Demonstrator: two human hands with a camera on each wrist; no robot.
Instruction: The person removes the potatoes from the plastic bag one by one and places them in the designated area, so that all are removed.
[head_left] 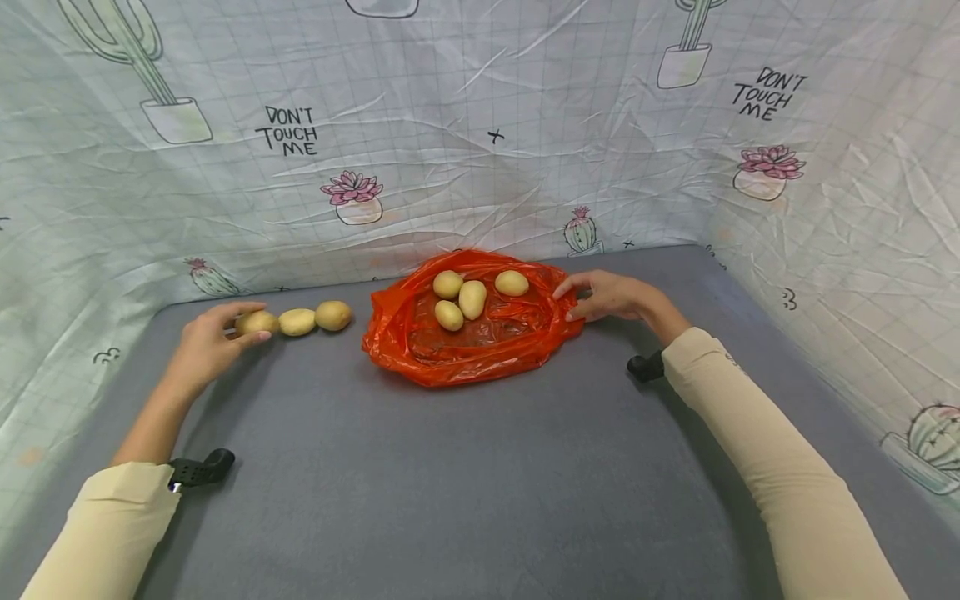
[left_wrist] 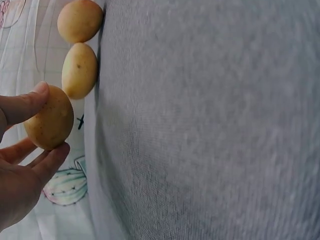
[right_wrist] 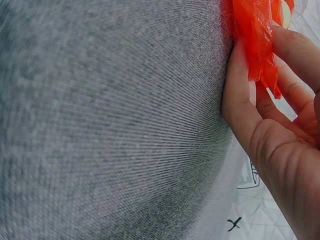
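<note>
At the left, my left hand (head_left: 209, 345) holds a potato (left_wrist: 52, 120) between thumb and fingertips. That potato is the left end of a row; beside it are a paler potato (head_left: 297, 322) and a rounder potato (head_left: 333, 315). Toward the back middle lies a red plastic bag (head_left: 457, 372), spread wide with its rim bunched up. Several potatoes sit inside it, one of them a pale oval potato (head_left: 472, 299). My right hand (head_left: 611, 297) grips the bag's right edge, thumb and fingers on either side of the thin plastic, as the right wrist view shows.
A grey cloth-covered table (head_left: 450, 483) stretches in front of both arms. Behind it and along the sides hangs a white sheet (head_left: 450, 167) with cactus drawings, close behind the bag and the potato row. Each wrist wears a black camera mount (head_left: 202, 469).
</note>
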